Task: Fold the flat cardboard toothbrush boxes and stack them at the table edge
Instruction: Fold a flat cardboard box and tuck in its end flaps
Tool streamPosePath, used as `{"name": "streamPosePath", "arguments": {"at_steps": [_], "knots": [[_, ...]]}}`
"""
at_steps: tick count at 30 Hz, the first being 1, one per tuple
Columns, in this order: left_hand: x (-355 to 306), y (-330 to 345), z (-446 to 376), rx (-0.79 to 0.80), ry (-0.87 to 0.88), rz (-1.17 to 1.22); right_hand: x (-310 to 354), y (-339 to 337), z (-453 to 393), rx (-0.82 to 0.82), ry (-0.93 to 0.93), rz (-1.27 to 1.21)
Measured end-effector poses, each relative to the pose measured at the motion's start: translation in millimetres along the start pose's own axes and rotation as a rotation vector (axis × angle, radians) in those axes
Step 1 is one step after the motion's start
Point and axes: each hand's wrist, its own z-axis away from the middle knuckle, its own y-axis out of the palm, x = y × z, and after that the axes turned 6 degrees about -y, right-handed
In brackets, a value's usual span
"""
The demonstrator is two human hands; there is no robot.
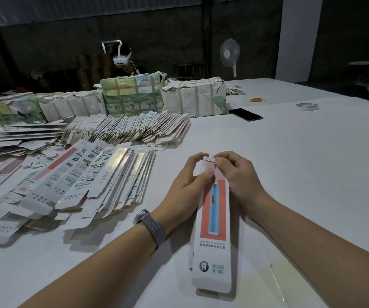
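We hold one toothbrush box [213, 221] lengthwise between both hands, its near end pointing back at us and just above the tabletop [301, 163]. The left hand [186, 185] wraps the box's left edge near its far end, thumb on the printed face, a grip closed on the cardboard. The right hand [238, 174] pinches the end flap [209, 160] at the box's far tip between thumb and fingertips, again a tight grip on the card.

We judge the step in hand to be closing that far flap. The box body appears already opened into a sleeve, though we cannot confirm all sides are squared from this angle. The near end looks not yet tucked.

To do the step well, we should keep the left hand firm just behind the flap so the sleeve stays square, crease the flap cleanly along its score, and guide the tongue inside the wall rather than forcing it, since thin card buckles easily.

Left of the box lies a spread pile of flat boxes [85, 178]; beyond the box, toward the far-left, stands a row of banded blanks [125, 127] and wrapped bundles [134, 94]. No stack of finished boxes is visible at the table edge.
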Motion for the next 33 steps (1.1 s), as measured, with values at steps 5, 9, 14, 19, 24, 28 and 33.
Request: {"name": "streamPosePath", "arguments": {"at_steps": [5,9,14,19,24,28,33], "knots": [[2.6,0.5,-2.8,-0.001,-0.013,-0.022,2.3,-3.9,0.5,-0.011,0.004,0.024],[4.4,0.8,-4.5,0.007,-0.030,-0.051,2.4,-5.0,1.6,-0.018,0.018,0.017],[3.8,0.3,-4.8,0.014,-0.037,-0.046,5.0,-6.0,1.9,-0.017,0.036,-0.008],[3.1,1.0,-5.0,0.004,-0.044,-0.035,4.5,-5.6,2.2,-0.030,0.014,0.002],[3.0,0.6,-5.3,0.016,-0.045,-0.068,4.9,-7.0,3.3,-0.041,0.035,-0.045],[4.5,-0.1,-5.7,0.016,-0.045,-0.086,5.0,-7.3,2.7,-0.040,0.063,-0.086],[6.5,-0.9,-6.9,0.006,-0.062,-0.088,3.9,-6.7,1.7,-0.034,0.047,-0.026]]}}
